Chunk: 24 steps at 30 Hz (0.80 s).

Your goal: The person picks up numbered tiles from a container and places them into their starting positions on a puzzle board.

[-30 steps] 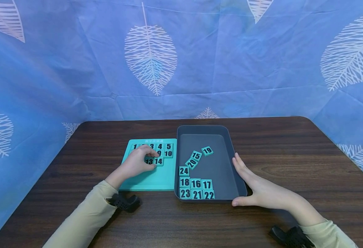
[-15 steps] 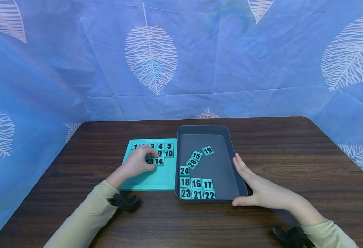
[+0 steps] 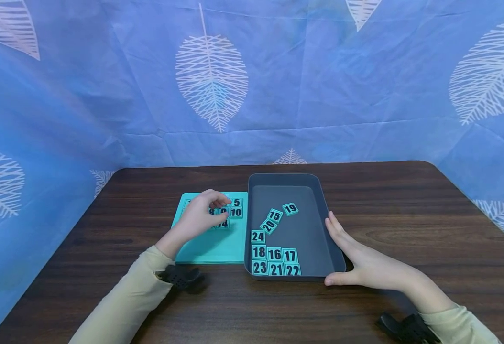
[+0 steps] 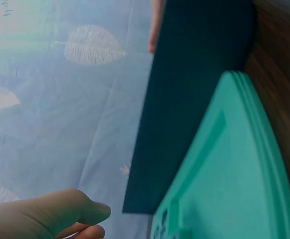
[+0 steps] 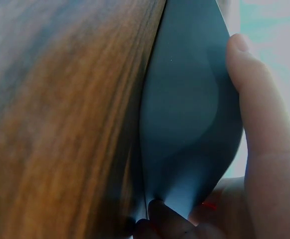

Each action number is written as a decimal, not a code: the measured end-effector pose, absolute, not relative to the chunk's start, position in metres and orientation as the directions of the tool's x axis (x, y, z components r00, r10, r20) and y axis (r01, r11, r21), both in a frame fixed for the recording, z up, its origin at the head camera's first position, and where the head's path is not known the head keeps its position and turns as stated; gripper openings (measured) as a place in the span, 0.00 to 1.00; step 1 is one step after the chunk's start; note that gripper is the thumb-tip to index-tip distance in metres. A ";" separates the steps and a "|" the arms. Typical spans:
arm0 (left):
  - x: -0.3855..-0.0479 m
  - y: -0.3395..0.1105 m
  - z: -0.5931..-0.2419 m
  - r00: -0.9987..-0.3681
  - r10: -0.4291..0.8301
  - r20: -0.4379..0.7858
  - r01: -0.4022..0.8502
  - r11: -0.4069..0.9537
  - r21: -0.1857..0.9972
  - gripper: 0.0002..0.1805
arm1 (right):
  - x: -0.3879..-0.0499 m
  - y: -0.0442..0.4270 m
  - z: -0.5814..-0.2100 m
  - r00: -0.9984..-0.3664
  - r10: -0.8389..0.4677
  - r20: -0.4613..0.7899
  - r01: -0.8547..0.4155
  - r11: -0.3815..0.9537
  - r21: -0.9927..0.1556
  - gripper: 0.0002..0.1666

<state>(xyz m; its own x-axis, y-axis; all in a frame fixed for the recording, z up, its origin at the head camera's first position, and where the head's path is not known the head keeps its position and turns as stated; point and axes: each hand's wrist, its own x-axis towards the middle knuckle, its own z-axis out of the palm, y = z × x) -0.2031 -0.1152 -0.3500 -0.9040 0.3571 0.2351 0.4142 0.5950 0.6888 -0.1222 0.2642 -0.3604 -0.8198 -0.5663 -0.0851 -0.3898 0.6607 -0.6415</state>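
Note:
My left hand (image 3: 198, 216) hovers over the turquoise number board (image 3: 217, 248), thumb and fingers apart, with no tile visible between them. Beneath it the number tiles sit in rows, partly hidden; tile 5 (image 3: 236, 202) and tile 10 (image 3: 236, 213) show at the right. In the left wrist view the thumb (image 4: 87, 209) is beside the board's edge. My right hand (image 3: 359, 260) rests against the near right corner of the dark grey tray (image 3: 321, 239), fingers extended along its side and thumb at the front. Loose tiles lie in the tray, among them 19 (image 3: 290, 209), 15 (image 3: 274, 215) and 20 (image 3: 268, 226).
Tile 24 (image 3: 258, 236) lies above tiles 18, 16 and 17, with 23, 21 and 22 along the tray's near wall. Board and tray stand side by side on a dark wooden table (image 3: 385, 191). A blue leaf-patterned cloth (image 3: 278, 95) hangs behind.
My left hand has lifted from around tile 14 and shifted right and slightly away, covering other tiles. My right hand stays against the tray; the tray's tiles keep their arrangement.

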 end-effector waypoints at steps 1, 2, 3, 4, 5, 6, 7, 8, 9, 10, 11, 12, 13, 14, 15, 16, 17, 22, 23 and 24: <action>-0.203 -0.112 -0.348 -0.903 0.359 0.238 0.417 0.592 0.690 0.15 | -0.122 0.264 -0.360 -0.820 -0.566 -0.084 -0.391 0.661 -0.640 0.66; -0.203 -0.108 -0.347 -0.901 0.361 0.241 0.420 0.589 0.690 0.15 | -0.122 0.265 -0.360 -0.820 -0.566 -0.082 -0.392 0.661 -0.640 0.66; -0.204 -0.104 -0.346 -0.899 0.364 0.244 0.424 0.585 0.691 0.15 | -0.122 0.265 -0.360 -0.821 -0.566 -0.080 -0.393 0.660 -0.640 0.66; -0.205 -0.100 -0.344 -0.896 0.370 0.246 0.429 0.581 0.692 0.15 | -0.122 0.265 -0.360 -0.821 -0.565 -0.079 -0.393 0.660 -0.640 0.66; -0.205 -0.096 -0.343 -0.893 0.377 0.248 0.435 0.577 0.691 0.15 | -0.122 0.264 -0.360 -0.821 -0.565 -0.079 -0.392 0.659 -0.642 0.66; -0.206 -0.092 -0.343 -0.888 0.387 0.248 0.442 0.571 0.692 0.15 | -0.122 0.264 -0.360 -0.822 -0.564 -0.080 -0.390 0.660 -0.642 0.66; -0.207 -0.087 -0.342 -0.886 0.393 0.245 0.443 0.565 0.696 0.16 | -0.122 0.264 -0.360 -0.822 -0.563 -0.082 -0.389 0.660 -0.643 0.66; -0.208 -0.083 -0.342 -0.881 0.404 0.247 0.452 0.561 0.694 0.16 | -0.122 0.264 -0.360 -0.822 -0.563 -0.082 -0.388 0.661 -0.642 0.66; -0.208 -0.078 -0.341 -0.877 0.413 0.246 0.457 0.556 0.694 0.16 | -0.122 0.264 -0.360 -0.823 -0.563 -0.083 -0.388 0.662 -0.641 0.67; -0.209 -0.074 -0.341 -0.872 0.423 0.247 0.464 0.551 0.694 0.16 | -0.122 0.264 -0.360 -0.822 -0.563 -0.084 -0.388 0.663 -0.641 0.66; -0.210 -0.070 -0.341 -0.868 0.432 0.246 0.469 0.547 0.693 0.16 | -0.122 0.264 -0.360 -0.822 -0.563 -0.085 -0.388 0.662 -0.641 0.66; -0.211 -0.066 -0.340 -0.864 0.440 0.245 0.473 0.542 0.695 0.16 | -0.122 0.264 -0.360 -0.822 -0.563 -0.084 -0.389 0.663 -0.639 0.66; -0.212 -0.062 -0.341 -0.859 0.448 0.246 0.479 0.538 0.693 0.16 | -0.122 0.265 -0.360 -0.821 -0.565 -0.083 -0.391 0.662 -0.639 0.66; -0.213 -0.058 -0.341 -0.854 0.458 0.246 0.486 0.533 0.693 0.16 | -0.122 0.265 -0.361 -0.820 -0.566 -0.082 -0.393 0.661 -0.639 0.66; -0.214 -0.054 -0.341 -0.851 0.466 0.242 0.487 0.527 0.697 0.16 | -0.122 0.265 -0.361 -0.820 -0.567 -0.080 -0.394 0.660 -0.640 0.66; -0.216 -0.050 -0.341 -0.846 0.477 0.238 0.490 0.522 0.699 0.16 | -0.122 0.265 -0.361 -0.819 -0.568 -0.080 -0.394 0.659 -0.641 0.66; -0.217 -0.046 -0.342 -0.842 0.486 0.233 0.493 0.519 0.698 0.16 | -0.122 0.265 -0.361 -0.819 -0.568 -0.080 -0.395 0.659 -0.640 0.66; -0.221 -0.029 -0.345 -0.825 0.526 0.205 0.499 0.509 0.701 0.16 | -0.123 0.264 -0.360 -0.820 -0.566 -0.085 -0.390 0.661 -0.641 0.66; -0.222 -0.027 -0.346 -0.823 0.531 0.203 0.501 0.509 0.701 0.16 | -0.123 0.264 -0.360 -0.820 -0.566 -0.085 -0.390 0.661 -0.642 0.66; -0.222 -0.024 -0.346 -0.822 0.533 0.200 0.500 0.507 0.702 0.16 | -0.123 0.264 -0.360 -0.820 -0.566 -0.085 -0.390 0.660 -0.642 0.66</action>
<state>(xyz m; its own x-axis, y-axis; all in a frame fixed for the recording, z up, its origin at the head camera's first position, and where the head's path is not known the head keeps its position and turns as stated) -0.2217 -0.0244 -0.3463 -0.8221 0.5332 0.1995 0.4996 0.5074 0.7021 -0.1227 0.2641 -0.3599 -0.8198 -0.5664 -0.0846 -0.3900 0.6602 -0.6419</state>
